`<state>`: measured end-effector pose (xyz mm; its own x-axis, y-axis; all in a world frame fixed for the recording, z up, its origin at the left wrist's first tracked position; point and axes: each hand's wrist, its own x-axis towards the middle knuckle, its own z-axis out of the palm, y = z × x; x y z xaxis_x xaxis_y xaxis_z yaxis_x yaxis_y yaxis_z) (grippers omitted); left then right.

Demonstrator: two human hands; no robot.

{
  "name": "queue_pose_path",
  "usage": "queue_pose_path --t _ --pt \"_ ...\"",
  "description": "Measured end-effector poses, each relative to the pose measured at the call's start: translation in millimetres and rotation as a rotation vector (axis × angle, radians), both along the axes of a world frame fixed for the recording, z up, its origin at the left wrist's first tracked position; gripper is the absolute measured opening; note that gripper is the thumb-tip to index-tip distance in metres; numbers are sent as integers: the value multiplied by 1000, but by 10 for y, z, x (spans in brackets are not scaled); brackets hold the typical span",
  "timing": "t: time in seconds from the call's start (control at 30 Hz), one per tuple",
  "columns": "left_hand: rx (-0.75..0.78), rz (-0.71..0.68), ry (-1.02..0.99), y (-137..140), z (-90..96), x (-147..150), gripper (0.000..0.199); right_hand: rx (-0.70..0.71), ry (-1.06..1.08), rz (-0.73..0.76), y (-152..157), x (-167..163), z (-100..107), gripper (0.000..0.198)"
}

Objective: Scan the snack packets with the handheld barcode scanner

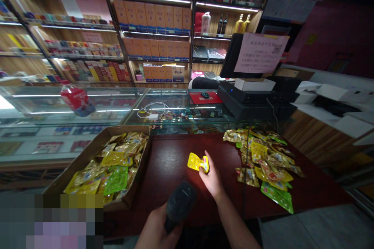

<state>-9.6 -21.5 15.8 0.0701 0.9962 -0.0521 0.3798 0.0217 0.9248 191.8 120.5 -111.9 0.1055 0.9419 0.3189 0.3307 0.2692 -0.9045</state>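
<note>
My left hand (156,228) is wrapped round the handle of a black barcode scanner (181,200), whose head points forward over the table. Pinched in my right hand (212,179) is a small yellow snack packet (197,162), held just above the dark red table (166,151). A cardboard box (148,144) full of gold, yellow and green packets (117,159) stands on the left. On the right, a loose pile of similar packets (269,155) lies on the tabletop, with a green packet (277,196) at its near edge.
Beyond the table runs a glass counter (122,103) bearing a red-labelled bottle (76,99), a white cable (153,111) and a mouse (205,95). A monitor (230,56) with a pink notice stands at back right. A thin dark cable (246,163) crosses beside the right pile.
</note>
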Motion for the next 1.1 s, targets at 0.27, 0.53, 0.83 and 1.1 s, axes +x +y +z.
queue_pose_path --t 0.27,0.53,0.83,1.1 --pt "2 -25 27 51 51 57 20 9 -43 2 -14 -9 30 72" --pt "-12 -43 4 83 21 67 21 19 -59 -1 -16 3 42 71" --pt "-15 -29 -13 81 -47 28 25 -25 -30 -23 -39 -19 156 69" --pt "-234 298 -327 26 -812 -53 29 -168 115 61 146 -232 357 58"
